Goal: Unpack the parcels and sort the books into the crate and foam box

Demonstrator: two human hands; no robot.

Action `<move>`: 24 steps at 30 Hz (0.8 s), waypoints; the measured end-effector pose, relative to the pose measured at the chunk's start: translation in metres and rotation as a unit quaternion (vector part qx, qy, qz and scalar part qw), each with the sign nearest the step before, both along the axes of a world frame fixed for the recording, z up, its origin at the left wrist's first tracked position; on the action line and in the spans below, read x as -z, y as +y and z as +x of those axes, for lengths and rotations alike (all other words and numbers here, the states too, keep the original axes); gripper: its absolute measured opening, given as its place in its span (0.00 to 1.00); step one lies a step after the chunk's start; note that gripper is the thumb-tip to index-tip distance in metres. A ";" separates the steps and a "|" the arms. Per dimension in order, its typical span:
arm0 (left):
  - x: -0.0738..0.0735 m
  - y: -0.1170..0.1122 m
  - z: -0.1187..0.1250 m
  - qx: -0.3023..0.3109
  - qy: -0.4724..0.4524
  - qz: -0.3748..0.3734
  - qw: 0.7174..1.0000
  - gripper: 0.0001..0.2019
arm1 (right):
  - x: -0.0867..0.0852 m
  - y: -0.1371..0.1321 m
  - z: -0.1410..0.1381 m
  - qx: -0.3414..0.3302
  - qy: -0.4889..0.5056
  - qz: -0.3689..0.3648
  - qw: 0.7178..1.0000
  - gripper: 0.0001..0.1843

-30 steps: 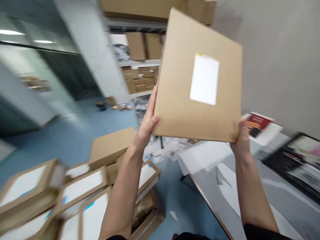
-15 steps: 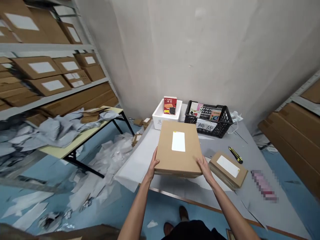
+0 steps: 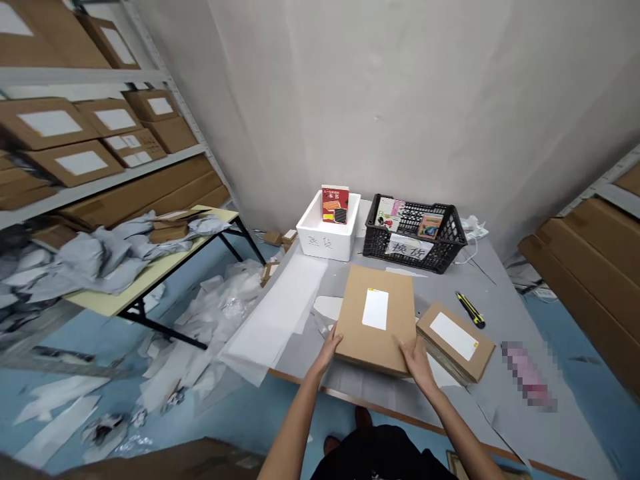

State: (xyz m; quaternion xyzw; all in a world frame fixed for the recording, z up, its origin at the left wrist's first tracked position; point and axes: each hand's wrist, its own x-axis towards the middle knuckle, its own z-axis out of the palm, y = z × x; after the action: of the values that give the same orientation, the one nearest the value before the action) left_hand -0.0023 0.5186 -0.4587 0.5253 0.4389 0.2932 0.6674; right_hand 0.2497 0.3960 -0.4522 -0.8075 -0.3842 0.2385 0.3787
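Observation:
A flat brown cardboard box (image 3: pixel 377 320) with a white label lies on the grey table (image 3: pixel 500 407) in front of me. My left hand (image 3: pixel 330 348) grips its near left corner, fingers curled on the edge. My right hand (image 3: pixel 416 363) grips its near right corner. A smaller labelled cardboard box (image 3: pixel 455 341) lies just to the right, almost touching the big one.
A white foam bin (image 3: pixel 327 230) holding a red book and a black basket (image 3: pixel 415 233) stand at the table's back. A yellow-black utility knife (image 3: pixel 470 309) lies at right. Shelves of boxes line the left; a folding table (image 3: pixel 150 267) and torn wrapping litter the floor.
I turned from the shelves and floor boxes to the table, carrying the box from high in the air down onto the tabletop. Both hands stayed on its near corners.

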 end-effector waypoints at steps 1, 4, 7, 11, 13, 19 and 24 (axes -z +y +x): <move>-0.001 -0.004 -0.001 -0.013 0.015 0.004 1.000 0.45 | -0.004 0.003 -0.004 0.006 -0.044 0.017 0.999 0.52; -0.013 -0.019 -0.008 -0.076 0.063 0.016 0.995 0.41 | -0.027 0.025 -0.024 -0.052 -0.129 0.089 0.986 0.47; -0.029 -0.040 -0.026 -0.174 0.097 0.037 0.979 0.35 | -0.055 0.058 -0.067 -0.183 -0.105 0.160 0.964 0.36; -0.062 -0.080 -0.078 -0.332 0.138 0.080 0.930 0.29 | -0.077 0.091 -0.166 -0.365 -0.011 0.204 0.908 0.30; -0.087 -0.110 -0.119 -0.422 0.169 0.105 0.885 0.27 | -0.084 0.092 -0.227 -0.450 0.033 0.211 0.867 0.29; -0.171 -0.222 -0.269 -0.639 0.282 0.139 0.703 0.23 | -0.108 0.060 -0.402 -0.633 0.112 0.122 0.757 0.31; -0.214 -0.285 -0.409 -0.687 0.427 0.060 0.585 0.22 | -0.122 0.050 -0.537 -0.670 0.094 0.081 0.732 0.30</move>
State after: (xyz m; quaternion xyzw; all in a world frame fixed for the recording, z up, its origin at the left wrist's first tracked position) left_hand -0.4113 0.2335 -0.2443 0.1712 0.8851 0.4316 -0.0301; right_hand -0.2874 0.4458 -0.3297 -0.2808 -0.8059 0.4728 0.2194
